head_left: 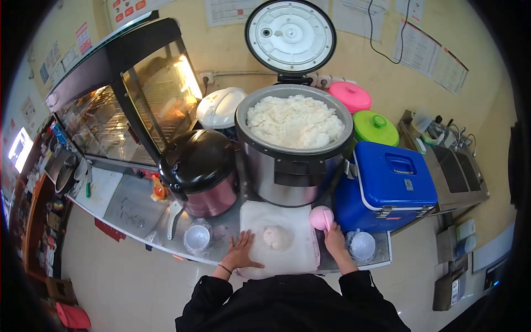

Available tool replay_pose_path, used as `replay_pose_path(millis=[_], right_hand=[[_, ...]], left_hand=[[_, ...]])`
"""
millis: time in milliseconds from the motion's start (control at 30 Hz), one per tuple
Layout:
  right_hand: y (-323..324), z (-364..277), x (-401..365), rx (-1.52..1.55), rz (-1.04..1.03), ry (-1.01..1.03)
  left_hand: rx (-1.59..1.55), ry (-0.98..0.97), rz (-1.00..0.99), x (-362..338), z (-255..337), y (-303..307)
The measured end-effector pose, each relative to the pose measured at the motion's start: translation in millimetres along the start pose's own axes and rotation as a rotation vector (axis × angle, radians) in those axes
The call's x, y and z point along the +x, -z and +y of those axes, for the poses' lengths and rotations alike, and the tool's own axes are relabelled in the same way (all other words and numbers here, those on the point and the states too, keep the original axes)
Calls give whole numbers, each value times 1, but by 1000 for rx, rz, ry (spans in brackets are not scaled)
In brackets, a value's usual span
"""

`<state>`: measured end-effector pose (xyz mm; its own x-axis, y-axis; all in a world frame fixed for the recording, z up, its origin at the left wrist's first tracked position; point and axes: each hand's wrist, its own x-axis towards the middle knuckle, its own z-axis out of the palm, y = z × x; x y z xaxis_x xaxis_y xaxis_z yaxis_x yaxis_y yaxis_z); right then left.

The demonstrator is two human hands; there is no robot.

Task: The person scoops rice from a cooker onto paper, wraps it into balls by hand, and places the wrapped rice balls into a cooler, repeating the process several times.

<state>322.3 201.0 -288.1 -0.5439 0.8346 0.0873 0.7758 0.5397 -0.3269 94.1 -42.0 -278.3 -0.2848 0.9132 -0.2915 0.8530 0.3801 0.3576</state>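
Resting left hand (240,252) flat, open and empty on board (287,213), rice ball (277,237) just to its right, right hand (334,240) beyond clenched round scoop (321,217).

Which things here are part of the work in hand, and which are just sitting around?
In use: left hand on the white rectangular board; round lump of white rice; right hand gripping a pink plastic scoop; large open steel rice cooker.
Lying about: blue plastic cool box; black-lidded pink cooker; glass warming cabinet.
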Motion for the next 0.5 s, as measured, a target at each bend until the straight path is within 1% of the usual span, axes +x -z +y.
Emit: replay_pose_path(millis=[33,67,167,267,367,467,500], right_hand=[[-2,-1,1,-39,18,6],[-3,-3,1,16,-1,-47],[0,-28,7,-20,380,342],[1,-28,19,223,139,506],[17,-37,16,119,-51,634],[26,-39,8,-85,-157,642],[26,-37,7,-111,-161,604]], left_hand=[[2,2,-10,-2,0,1],[20,10,-23,-1,-1,0],[29,28,-63,-2,2,5],[29,29,-45,-5,4,6],[2,39,-42,-5,4,6],[-49,77,-24,-10,3,7],[-53,87,-28,-11,3,6]])
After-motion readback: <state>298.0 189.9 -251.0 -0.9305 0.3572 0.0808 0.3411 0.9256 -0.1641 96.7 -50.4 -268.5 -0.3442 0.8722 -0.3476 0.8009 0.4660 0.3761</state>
